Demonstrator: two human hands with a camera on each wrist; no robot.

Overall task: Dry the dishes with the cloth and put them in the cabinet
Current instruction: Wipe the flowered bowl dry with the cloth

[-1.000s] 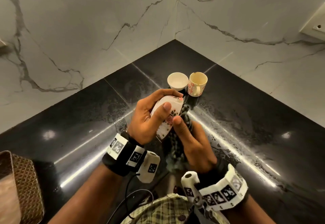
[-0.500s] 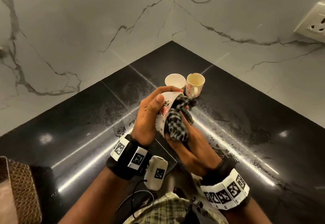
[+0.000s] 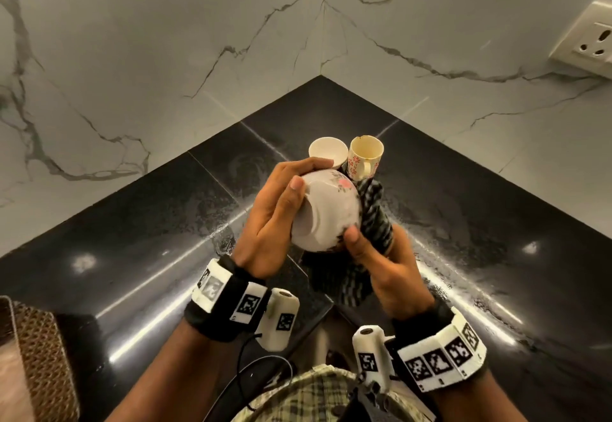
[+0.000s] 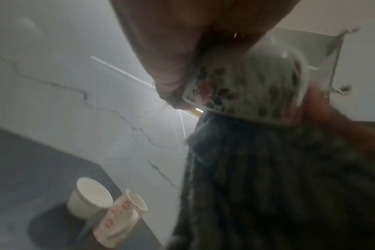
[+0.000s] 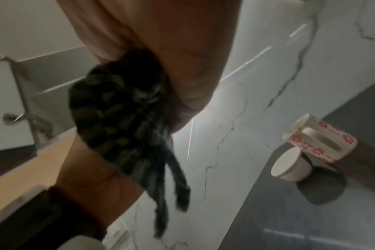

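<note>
My left hand (image 3: pixel 281 203) grips a white bowl (image 3: pixel 326 214) with a pink flower pattern, its base turned toward me, above the black counter. The same bowl (image 4: pixel 242 84) fills the upper right of the left wrist view. My right hand (image 3: pixel 374 256) holds a dark striped cloth (image 3: pixel 374 219) bunched against the bowl's far side, thumb on the bowl's lower edge. The cloth (image 5: pixel 122 108) hangs from my palm in the right wrist view. Behind stand a plain white cup (image 3: pixel 326 153) and a mug with red flowers (image 3: pixel 364 160).
The black stone counter (image 3: pixel 149 239) runs into a corner of two marble walls and looks wet in streaks. A wall socket (image 3: pixel 589 41) sits at the upper right. A woven brown mat (image 3: pixel 36 365) lies at the lower left edge. Cabinet handles (image 5: pixel 21 94) show in the right wrist view.
The bowl has been turned so its base now faces me. The cloth moved from inside the bowl's mouth to its far outer side, and my right thumb now rests on the bowl.
</note>
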